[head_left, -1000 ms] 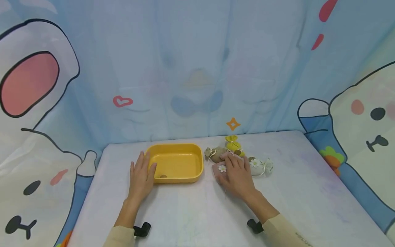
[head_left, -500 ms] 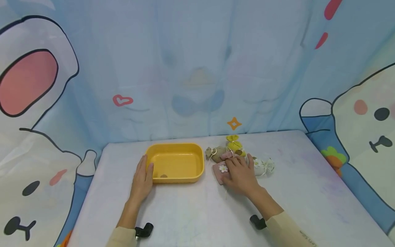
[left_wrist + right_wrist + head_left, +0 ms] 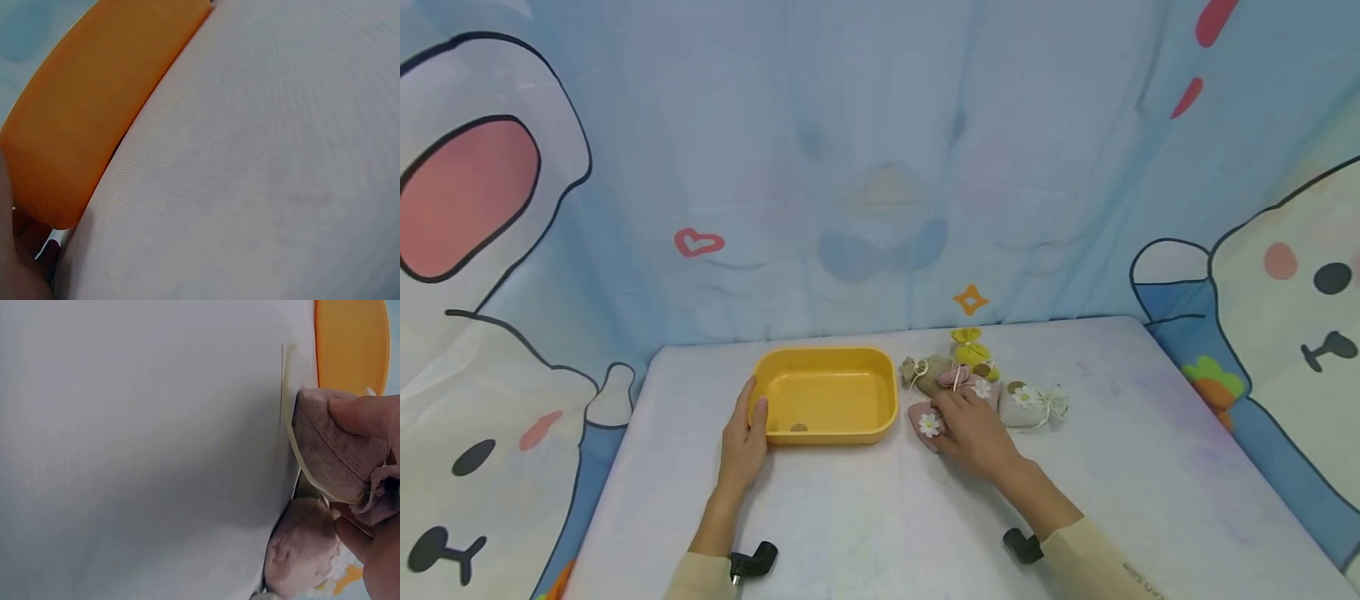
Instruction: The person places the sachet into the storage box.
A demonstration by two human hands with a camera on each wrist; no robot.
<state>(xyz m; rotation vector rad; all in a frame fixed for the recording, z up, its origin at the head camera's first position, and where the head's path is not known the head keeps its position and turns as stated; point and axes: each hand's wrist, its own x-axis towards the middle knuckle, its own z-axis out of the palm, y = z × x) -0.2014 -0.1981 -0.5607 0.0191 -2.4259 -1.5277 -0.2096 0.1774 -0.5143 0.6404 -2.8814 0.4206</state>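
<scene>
My left hand (image 3: 743,454) holds the left end of a yellow plastic tray (image 3: 880,437), thumb at the rim and fingers along the outer wall. In the left wrist view, the tray's outer side (image 3: 81,106) rises above the cloth, and fingertips show past its corner. My right hand (image 3: 976,437) grips a dusky pink drawstring sachet (image 3: 922,421) with a white daisy, right of the tray. In the right wrist view, thumb and fingers pinch this sachet (image 3: 331,440) near its gathered neck, its cord trailing. Another pink sachet (image 3: 300,550) lies beside it.
Behind and beside my right hand lie a brown sachet (image 3: 928,373), a yellow one (image 3: 972,352) and a white one (image 3: 1018,407) with a daisy. A pale cloth (image 3: 850,517) covers the table. A printed blue curtain (image 3: 880,167) hangs at the back.
My right hand has shifted slightly and drawn the near pink sachet a little left, apart from the other pink one. My left thumb has come closer to the tray's rim.
</scene>
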